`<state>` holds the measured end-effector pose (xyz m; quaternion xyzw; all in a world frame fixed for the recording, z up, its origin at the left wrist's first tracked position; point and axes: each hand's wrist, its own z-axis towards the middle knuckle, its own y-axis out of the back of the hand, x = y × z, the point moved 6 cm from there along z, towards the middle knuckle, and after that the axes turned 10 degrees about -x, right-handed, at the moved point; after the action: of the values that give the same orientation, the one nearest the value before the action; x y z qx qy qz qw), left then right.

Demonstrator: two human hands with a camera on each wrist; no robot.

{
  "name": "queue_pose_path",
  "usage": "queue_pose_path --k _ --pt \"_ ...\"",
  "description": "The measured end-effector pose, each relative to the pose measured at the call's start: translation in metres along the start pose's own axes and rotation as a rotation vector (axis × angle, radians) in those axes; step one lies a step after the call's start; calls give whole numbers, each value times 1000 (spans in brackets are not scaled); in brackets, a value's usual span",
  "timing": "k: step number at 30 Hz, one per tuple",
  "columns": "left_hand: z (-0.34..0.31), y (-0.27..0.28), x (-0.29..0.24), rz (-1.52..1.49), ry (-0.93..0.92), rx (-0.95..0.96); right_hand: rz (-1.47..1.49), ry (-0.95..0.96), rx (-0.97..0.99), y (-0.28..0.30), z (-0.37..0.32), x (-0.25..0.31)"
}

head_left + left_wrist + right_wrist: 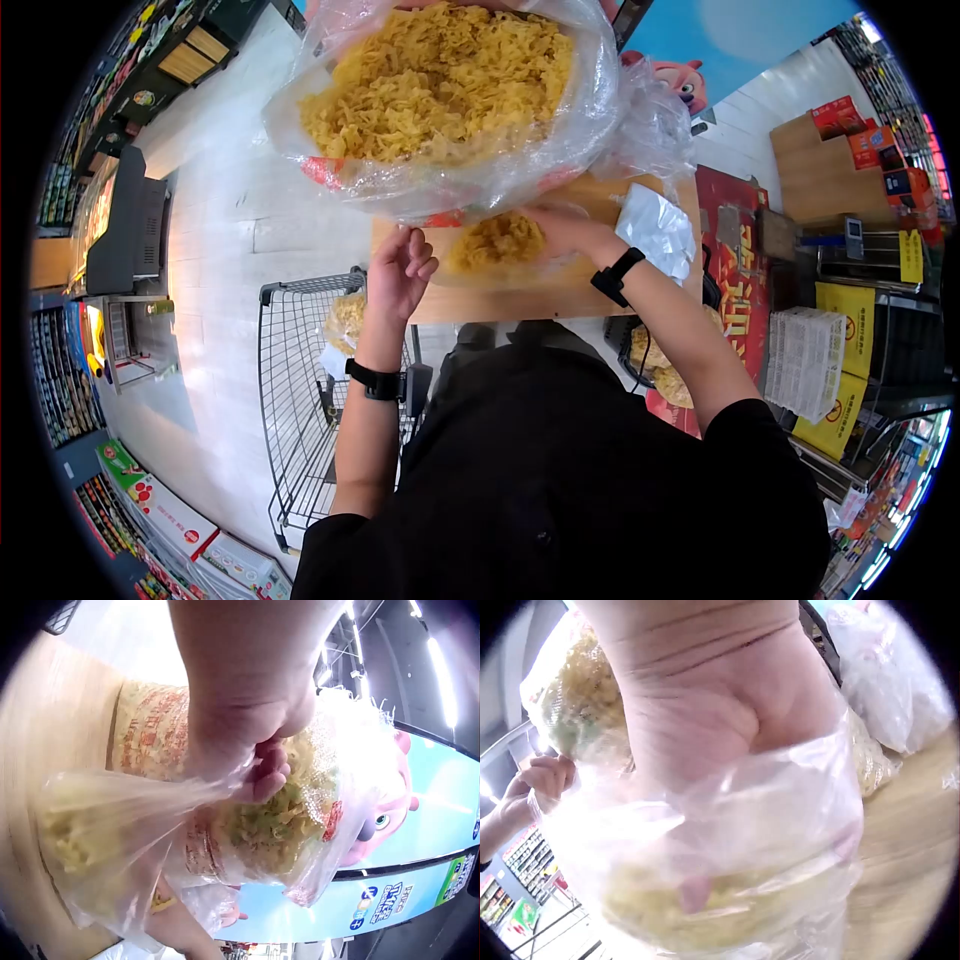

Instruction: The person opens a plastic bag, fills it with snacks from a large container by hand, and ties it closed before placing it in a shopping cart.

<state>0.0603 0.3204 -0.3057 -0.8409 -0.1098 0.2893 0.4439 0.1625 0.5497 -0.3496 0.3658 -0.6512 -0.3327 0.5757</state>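
Observation:
In the head view my left hand (402, 272) is raised at the left of a small clear plastic bag (142, 814), its fingers pinching the bag's rim. Yellow crinkled flakes (496, 243) lie in this bag, low over the wooden table. My right hand (568, 234) reaches into the bag from the right. Through the film in the right wrist view, its spread digits show against the flakes; part of the hand is veiled by plastic. Just beyond both hands stands a large open clear sack (450, 85) heaped with the same flakes.
The wooden table (460, 305) bears a silvery-white plastic sheet (657, 232) at right. Crumpled clear plastic (650, 125) lies beside the sack. A wire shopping cart (300, 400) with a bag in it stands at left. Bagged flakes (672, 380) sit low at right.

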Motion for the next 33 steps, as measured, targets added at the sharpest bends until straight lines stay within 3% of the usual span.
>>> queue_pose_path --k 4,6,9,13,14,15,16,19,22,25,27,29,30,33 --pt "-5 -5 4 126 -30 -95 -144 -101 69 5 -4 10" --pt "-7 -8 1 219 -76 -110 -201 -70 85 2 -6 12" --pt "-15 -6 -20 245 -133 -75 -333 -177 219 -5 -12 -2" --pt "-41 -26 -30 351 -191 -35 -467 -24 121 13 -27 38" --pt "-46 -28 -26 401 -196 -115 -458 15 99 13 -32 48" --pt "-48 -23 -21 436 -133 -84 -450 55 75 11 -37 55" --pt "-50 -13 -15 470 -70 -53 -413 137 -49 14 -43 67" --pt "-63 -4 -20 475 -26 -11 284 95 -48 35 -43 94" --pt "-69 8 -33 543 -88 -63 497 -290 -485 36 -29 40" --pt "-70 8 -40 545 -135 -111 265 -105 -378 -16 8 -13" --pt "-70 5 -42 642 -133 -151 -86 65 -338 -52 40 -29" --pt "-68 1 -35 791 -129 -236 -133 27 -368 -100 57 -46" --pt "-65 4 -29 830 -113 -253 -5 -99 -414 -128 62 -61" --pt "-60 -2 -17 847 -62 -194 199 -214 -476 -135 71 -62"
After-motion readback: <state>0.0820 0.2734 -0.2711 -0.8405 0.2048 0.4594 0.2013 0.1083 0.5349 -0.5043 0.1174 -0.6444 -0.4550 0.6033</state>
